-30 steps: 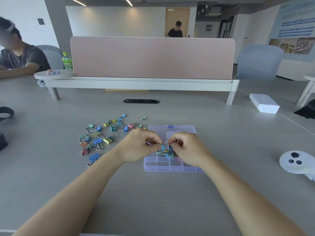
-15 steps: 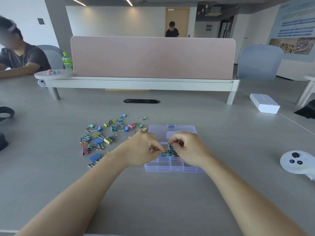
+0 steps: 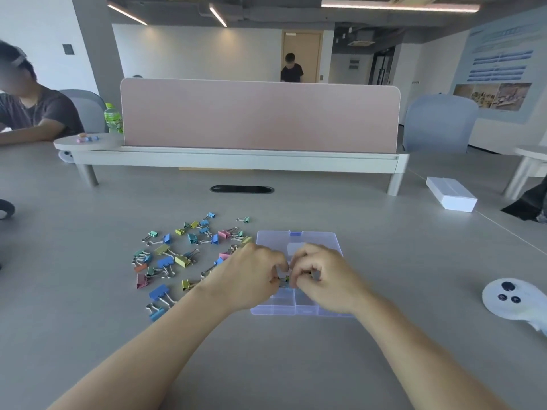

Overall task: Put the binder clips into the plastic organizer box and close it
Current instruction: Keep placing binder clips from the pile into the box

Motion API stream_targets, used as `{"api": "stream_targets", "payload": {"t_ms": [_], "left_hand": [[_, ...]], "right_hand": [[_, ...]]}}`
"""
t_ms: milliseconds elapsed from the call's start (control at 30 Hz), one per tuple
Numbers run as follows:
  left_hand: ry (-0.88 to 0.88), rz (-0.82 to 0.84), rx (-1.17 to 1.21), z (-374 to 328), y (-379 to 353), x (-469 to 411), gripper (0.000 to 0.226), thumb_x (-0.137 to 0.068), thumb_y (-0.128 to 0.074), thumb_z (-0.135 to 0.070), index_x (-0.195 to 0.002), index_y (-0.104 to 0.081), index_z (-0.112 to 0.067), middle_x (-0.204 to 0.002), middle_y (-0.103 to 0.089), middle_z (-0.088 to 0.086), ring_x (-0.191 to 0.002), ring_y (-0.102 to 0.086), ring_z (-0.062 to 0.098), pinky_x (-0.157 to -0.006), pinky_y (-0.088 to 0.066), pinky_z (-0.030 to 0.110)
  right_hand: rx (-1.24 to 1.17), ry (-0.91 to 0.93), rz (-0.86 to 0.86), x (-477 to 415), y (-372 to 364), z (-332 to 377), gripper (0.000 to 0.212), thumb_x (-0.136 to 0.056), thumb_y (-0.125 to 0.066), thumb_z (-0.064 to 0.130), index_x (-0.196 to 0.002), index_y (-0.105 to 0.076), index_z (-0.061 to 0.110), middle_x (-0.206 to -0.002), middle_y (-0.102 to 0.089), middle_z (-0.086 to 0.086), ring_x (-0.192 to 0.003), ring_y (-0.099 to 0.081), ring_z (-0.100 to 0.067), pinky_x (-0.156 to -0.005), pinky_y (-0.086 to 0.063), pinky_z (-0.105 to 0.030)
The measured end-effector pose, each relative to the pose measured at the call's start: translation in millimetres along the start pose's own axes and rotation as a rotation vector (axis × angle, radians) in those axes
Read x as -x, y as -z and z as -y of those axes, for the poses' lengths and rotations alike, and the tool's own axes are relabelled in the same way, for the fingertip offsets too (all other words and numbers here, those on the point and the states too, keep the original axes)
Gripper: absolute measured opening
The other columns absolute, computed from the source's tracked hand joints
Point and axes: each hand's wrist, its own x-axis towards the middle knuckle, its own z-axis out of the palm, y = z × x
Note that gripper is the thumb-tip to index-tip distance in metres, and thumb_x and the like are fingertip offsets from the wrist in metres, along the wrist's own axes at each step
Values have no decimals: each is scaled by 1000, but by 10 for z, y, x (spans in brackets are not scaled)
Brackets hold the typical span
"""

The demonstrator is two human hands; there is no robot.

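The clear plastic organizer box lies open on the grey desk, its lid flat toward the far side. My left hand and my right hand meet over its middle compartments. Their fingertips pinch together on a small binder clip that sits low among other clips in the box. The hands hide most of the compartments. A scatter of several coloured binder clips lies on the desk just left of the box, beside my left wrist.
A white game controller rests at the right, a white flat box farther back right. A cable slot and a pink desk divider stand behind. A seated person is at the far left.
Both hands have sunk lower onto the box and drawn closer together. The blue clip held up between the fingertips a second ago is now down in the compartment, mostly hidden.
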Motion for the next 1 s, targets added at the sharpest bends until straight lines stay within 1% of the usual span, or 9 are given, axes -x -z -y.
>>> {"api": "stream_targets", "payload": {"t_ms": [67, 133, 233, 367, 433, 500, 633, 867, 1000], "left_hand": [[19, -8, 28, 28, -18, -4, 25, -80, -58, -12, -97, -69, -27, -81, -69, -10, -76, -51, 7, -57, -33, 8], [3, -16, 19, 73, -64, -17, 22, -76, -58, -13, -87, -71, -26, -74, -66, -12, -73, -47, 9, -60, -39, 15], [-18, -32, 2, 137, -109, -31, 22, -72, -52, -16, -74, -72, -26, -66, -62, -11, -68, -48, 14, -64, -48, 28], [-24, -41, 23, 148, -125, -38, 21, -75, -56, -14, -75, -73, -25, -70, -64, -8, -71, -55, 18, -65, -47, 27], [-27, -55, 14, 167, -148, -47, 21, -76, -53, -18, -75, -71, -26, -70, -62, -6, -71, -55, 19, -63, -49, 33], [-31, -73, 18, 193, -172, -54, 19, -76, -52, -20, -74, -70, -28, -69, -61, -5, -68, -56, 18, -61, -49, 34], [-18, -83, 75, 174, -160, -59, 17, -79, -58, -17, -75, -71, -27, -72, -63, -8, -69, -57, 13, -64, -48, 28], [-76, -10, 128, 243, -149, -61, 19, -82, -58, -10, -81, -72, -23, -80, -63, -9, -72, -55, 8, -67, -41, 16], [-78, 35, 170, 265, -124, 13, 33, -79, -49, -7, -93, -73, -23, -98, -63, -16, -89, -57, 3, -78, -41, 10]], "right_hand": [[22, 4, 25, -4, -20, -2, 27, -84, -52, 16, -73, -72, 29, -95, -56, 15, -101, -47, 1, -77, -42, -22], [14, 6, 34, 4, -24, 0, 30, -87, -53, 11, -78, -75, 29, -97, -55, 17, -102, -45, 1, -75, -38, -14], [45, 10, 56, 6, -59, 1, 27, -87, -54, 13, -82, -74, 30, -99, -54, 17, -102, -43, -4, -83, -38, -20], [201, 0, 44, 20, -72, 25, 24, -80, -45, 32, -84, -68, 37, -100, -51, 17, -104, -39, -6, -98, -25, -30], [265, 28, 30, 27, -75, 28, 30, -76, -39, 35, -88, -66, 34, -100, -50, 18, -102, -36, -6, -98, -21, -28], [257, 31, 21, 20, -85, 24, 24, -78, -44, 32, -93, -62, 32, -101, -50, 17, -101, -35, -6, -94, -21, -28], [223, 17, 14, 0, -116, -14, 18, -88, -51, 29, -103, -61, 33, -106, -47, 16, -105, -33, -7, -89, -20, -25], [246, 9, -7, 1, -175, -66, 18, -92, -51, 38, -100, -66, 32, -107, -41, 19, -107, -36, -8, -86, -20, -9], [229, -9, -6, -4, -182, -91, 19, -92, -51, 39, -101, -67, 34, -112, -41, 22, -111, -33, -8, -87, -22, -15]]}}
